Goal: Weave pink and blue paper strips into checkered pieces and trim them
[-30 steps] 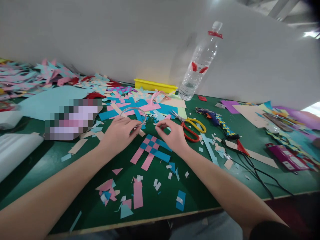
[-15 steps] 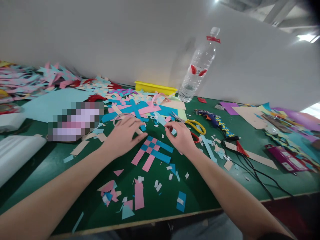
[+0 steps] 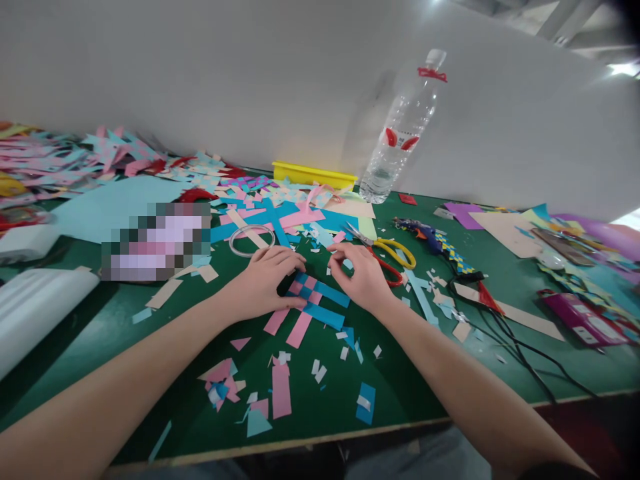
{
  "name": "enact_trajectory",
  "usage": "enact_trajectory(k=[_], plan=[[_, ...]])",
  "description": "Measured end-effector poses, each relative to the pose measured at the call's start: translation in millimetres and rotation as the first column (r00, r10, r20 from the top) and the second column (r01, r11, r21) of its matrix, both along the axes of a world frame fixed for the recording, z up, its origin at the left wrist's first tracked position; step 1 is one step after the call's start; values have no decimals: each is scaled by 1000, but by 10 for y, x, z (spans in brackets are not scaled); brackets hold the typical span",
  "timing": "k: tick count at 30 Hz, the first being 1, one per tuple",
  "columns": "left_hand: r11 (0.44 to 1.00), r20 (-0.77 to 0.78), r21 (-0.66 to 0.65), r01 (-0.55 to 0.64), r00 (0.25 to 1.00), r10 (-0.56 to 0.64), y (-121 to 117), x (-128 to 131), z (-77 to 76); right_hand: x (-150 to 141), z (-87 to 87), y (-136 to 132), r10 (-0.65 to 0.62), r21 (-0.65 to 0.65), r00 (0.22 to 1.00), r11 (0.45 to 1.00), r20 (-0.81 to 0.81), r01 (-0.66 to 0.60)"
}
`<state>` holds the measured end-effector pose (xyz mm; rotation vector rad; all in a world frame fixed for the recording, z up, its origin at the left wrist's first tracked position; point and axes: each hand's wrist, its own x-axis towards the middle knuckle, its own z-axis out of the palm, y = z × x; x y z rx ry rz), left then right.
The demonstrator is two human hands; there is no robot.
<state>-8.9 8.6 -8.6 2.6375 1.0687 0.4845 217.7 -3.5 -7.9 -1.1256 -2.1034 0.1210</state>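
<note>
A small woven piece of pink and blue paper strips [image 3: 320, 313] lies on the green table, its strip ends pointing right and toward me. My left hand [image 3: 257, 283] is over its left side, thumb and fingers apart, the thumb touching the weave. Just right of the piece, my right hand [image 3: 365, 277] has thumb and forefinger pinched together; whatever may be between the tips is too small to make out. Beyond my left hand lies a clear tape roll [image 3: 233, 249]. Scissors with one yellow and one red handle [image 3: 395, 252] rest close behind my right hand.
A tilted plastic bottle [image 3: 400, 140] leans by the grey wall beside a yellow tray [image 3: 314, 176]. Paper strips and scraps [image 3: 281, 390] are scattered about. A glue gun [image 3: 425, 233] and black cables [image 3: 520, 353] lie right; a blurred-out phone-like object [image 3: 155, 247] lies left.
My left hand has moved toward me and right, from beyond the woven paper onto its left side. My right hand keeps its pinch in nearly the same place.
</note>
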Motion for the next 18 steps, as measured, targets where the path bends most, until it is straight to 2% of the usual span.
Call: enact_trajectory(k=[11, 15, 18], plan=[[995, 107, -94, 22, 994, -12, -8, 5, 10, 17, -2, 17, 78, -166, 997, 983, -7, -79], [983, 256, -178, 42, 967, 5, -3, 5, 4, -4, 23, -4, 124, -245, 992, 962, -15, -124], [985, 373, -175, 11, 926, 56, -10, 16, 20, -24, 32, -13, 138, -352, 985, 921, -105, -167]])
